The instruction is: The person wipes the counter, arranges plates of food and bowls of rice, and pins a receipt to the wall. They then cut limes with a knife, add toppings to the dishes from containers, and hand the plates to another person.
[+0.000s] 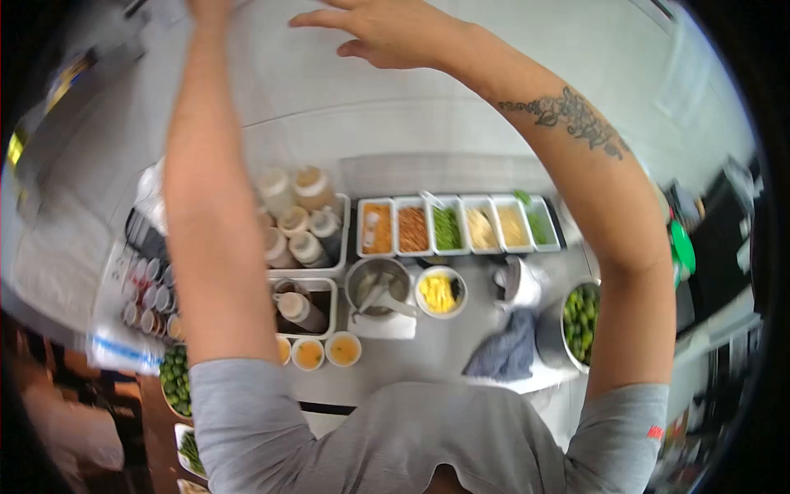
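Both of my arms are raised over the counter. My right hand (383,31) is at the top of the view, in front of the pale wall, fingers spread and holding nothing; some fingertips are cut off by the edge. The left forearm (210,181) stretches up past the top edge, so my left hand is out of sight. Neither arm is seen holding anything. Below them are a row of white containers (455,252) with chopped toppings, a metal pot (355,284) with utensils in it, and a white bowl (424,306) of yellow pieces.
Squeeze bottles (313,189) stand in a white tray left of centre. Small cups of orange liquid (343,350) sit at the near edge. A blue-grey cloth (506,346) lies beside a bucket of small green fruit (580,325). Lidded cups (152,296) are at left.
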A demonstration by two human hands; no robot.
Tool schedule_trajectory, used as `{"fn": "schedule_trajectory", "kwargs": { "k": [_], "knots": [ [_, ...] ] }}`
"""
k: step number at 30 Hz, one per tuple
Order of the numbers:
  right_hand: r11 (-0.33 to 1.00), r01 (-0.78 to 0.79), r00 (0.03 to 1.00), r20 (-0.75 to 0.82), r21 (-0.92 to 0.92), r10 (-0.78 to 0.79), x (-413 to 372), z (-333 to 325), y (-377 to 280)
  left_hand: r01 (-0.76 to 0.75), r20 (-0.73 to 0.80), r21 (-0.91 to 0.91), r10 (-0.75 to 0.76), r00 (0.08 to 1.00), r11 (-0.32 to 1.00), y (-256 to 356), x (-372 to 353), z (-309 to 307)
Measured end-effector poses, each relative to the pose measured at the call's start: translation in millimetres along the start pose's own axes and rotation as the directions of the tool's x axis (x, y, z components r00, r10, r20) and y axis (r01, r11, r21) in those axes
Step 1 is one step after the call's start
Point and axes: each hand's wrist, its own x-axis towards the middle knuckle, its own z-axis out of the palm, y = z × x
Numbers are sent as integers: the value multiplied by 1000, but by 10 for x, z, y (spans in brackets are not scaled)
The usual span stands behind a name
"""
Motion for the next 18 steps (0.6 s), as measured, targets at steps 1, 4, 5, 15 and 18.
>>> {"fn": "schedule_trajectory", "kwargs": {
  "k": [1, 4, 5, 15, 18],
  "knots": [
    [999, 30, 999, 30, 18, -31, -184, -37, 14, 2, 6, 137, -3, 1000, 991, -5, 4, -83],
    [999, 41, 993, 116, -35, -37, -801, -428, -105, 5, 28, -31, -4, 1000, 1000, 196, 3, -320],
    [1000, 22, 981, 191, -18, -19, -986, -572, -132, 7, 36, -183, -1, 999, 983, 327, -38, -410],
    [854, -518, 842, 146, -55, 520, -3176, -2428, -499, 135, 450, -864, 623, 640, 486, 2143, -2670, -2373],
    [842, -535, 842, 34, -70, 538, -4291, -2714, -485, 51, 634, -773, 768, 85, 632, 2628, -4009, -3020]
  ]
}}
